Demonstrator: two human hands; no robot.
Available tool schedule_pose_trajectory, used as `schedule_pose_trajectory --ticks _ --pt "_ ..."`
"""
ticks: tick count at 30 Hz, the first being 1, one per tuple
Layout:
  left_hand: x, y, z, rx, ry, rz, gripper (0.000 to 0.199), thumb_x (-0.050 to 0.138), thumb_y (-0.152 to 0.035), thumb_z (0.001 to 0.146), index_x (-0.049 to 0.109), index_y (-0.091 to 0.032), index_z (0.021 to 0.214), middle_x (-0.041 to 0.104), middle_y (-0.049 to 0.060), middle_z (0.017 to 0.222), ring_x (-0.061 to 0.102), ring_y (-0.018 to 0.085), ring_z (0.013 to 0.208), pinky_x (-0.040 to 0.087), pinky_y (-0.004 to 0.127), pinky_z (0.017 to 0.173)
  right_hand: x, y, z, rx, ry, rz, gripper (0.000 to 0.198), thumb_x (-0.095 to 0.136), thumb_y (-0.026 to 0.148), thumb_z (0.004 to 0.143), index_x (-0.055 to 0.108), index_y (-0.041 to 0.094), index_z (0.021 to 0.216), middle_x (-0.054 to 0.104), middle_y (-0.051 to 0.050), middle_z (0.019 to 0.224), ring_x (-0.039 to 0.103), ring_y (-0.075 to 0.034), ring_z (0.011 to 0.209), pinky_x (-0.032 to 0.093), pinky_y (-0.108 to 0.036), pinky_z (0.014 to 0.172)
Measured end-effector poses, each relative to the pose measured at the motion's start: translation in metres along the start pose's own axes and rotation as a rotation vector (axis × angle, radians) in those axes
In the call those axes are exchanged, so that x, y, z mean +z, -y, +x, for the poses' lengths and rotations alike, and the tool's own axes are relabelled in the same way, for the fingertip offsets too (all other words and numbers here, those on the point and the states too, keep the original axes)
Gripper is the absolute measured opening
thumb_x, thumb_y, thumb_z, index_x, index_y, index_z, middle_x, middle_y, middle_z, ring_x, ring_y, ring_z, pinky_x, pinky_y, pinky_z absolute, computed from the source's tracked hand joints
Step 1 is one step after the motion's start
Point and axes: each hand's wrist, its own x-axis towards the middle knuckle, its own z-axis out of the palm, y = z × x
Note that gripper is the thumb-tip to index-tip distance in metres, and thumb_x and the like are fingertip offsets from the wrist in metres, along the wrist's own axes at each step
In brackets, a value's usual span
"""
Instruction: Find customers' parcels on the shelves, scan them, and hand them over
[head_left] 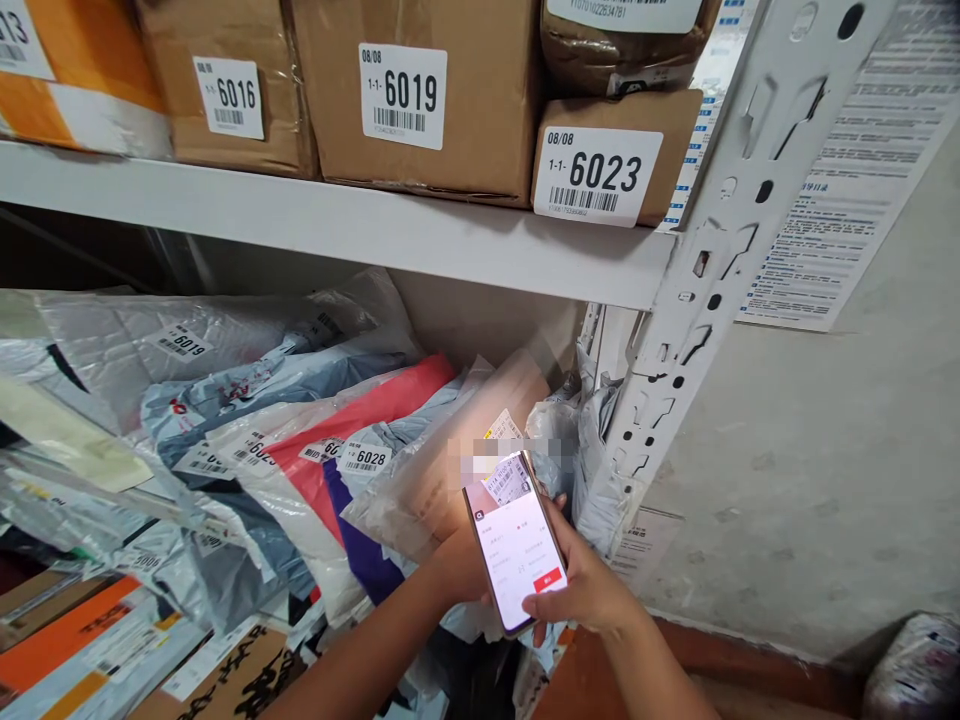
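Note:
My right hand (589, 590) is wrapped around a smartphone (521, 560), its thumb over the lower part of the screen. The lit screen shows a label with a barcode at its top and a red button lower down. Behind the phone stands a translucent parcel bag (427, 480) with a printed label (504, 430), lit brightly near the phone's top end. My left hand (459, 565) reaches up against the lower part of this bag. The phone hides its fingers, so their grip does not show. Just left of the bag is a parcel labelled 6028 (365, 458).
Cardboard boxes, among them 6019 (405, 95) and 6023 (600, 172), stand on the white shelf (375, 222) above. Soft mailing bags lean in a row at left. A perforated white post (697, 260) rises at right, before a wall (810, 470) with a printed sheet.

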Motion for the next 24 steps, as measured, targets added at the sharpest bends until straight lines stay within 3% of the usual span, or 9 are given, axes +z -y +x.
schedule_pose_trajectory --ticks 3,8,15,19,24 --pt "-0.0012 0.0002 0.0000 0.005 0.048 -0.044 0.067 0.060 -0.031 0.082 0.041 -0.015 0.144 0.036 0.012 0.150 0.028 0.033 0.139 0.017 0.044 0.115 -0.0003 0.0006 -0.0021 -0.001 0.005 -0.011 0.117 0.082 0.017 0.067 0.001 0.025 0.151 0.073 -0.010 0.096 0.073 -0.025 0.078 0.054 -0.019 0.045" --pt "0.0002 0.0004 0.0001 -0.011 0.002 -0.064 0.071 0.061 -0.030 0.082 0.036 -0.012 0.146 0.034 0.015 0.151 0.029 0.032 0.139 0.016 0.042 0.115 -0.0038 -0.0028 -0.0029 0.008 -0.028 -0.003 0.112 0.084 0.016 0.063 0.013 0.029 0.149 0.068 -0.010 0.109 0.070 -0.020 0.070 0.055 -0.022 0.044" --pt "0.0011 0.0004 0.0014 -0.044 0.023 -0.047 0.076 0.060 -0.037 0.083 0.030 -0.015 0.149 0.034 0.015 0.151 0.029 0.034 0.138 0.019 0.046 0.114 -0.0038 0.0007 -0.0029 0.025 0.001 -0.017 0.109 0.084 0.019 0.064 0.015 0.029 0.148 0.069 -0.009 0.105 0.071 -0.022 0.072 0.054 -0.022 0.045" --pt "-0.0012 -0.0008 0.0014 -0.062 0.010 -0.063 0.073 0.058 -0.039 0.084 0.033 -0.011 0.148 0.035 0.018 0.150 0.029 0.033 0.139 0.017 0.046 0.114 -0.0018 0.0019 -0.0034 0.024 -0.017 -0.023 0.109 0.084 0.018 0.063 0.015 0.028 0.147 0.067 -0.011 0.109 0.070 -0.020 0.071 0.054 -0.021 0.045" --pt "-0.0008 -0.0004 0.0014 -0.052 0.014 -0.028 0.074 0.058 -0.039 0.083 0.032 -0.016 0.148 0.033 0.015 0.152 0.029 0.031 0.140 0.015 0.046 0.115 0.0003 0.0010 -0.0043 0.048 -0.078 -0.057 0.112 0.082 0.018 0.064 0.010 0.027 0.149 0.066 -0.012 0.109 0.067 -0.017 0.064 0.055 -0.022 0.044"
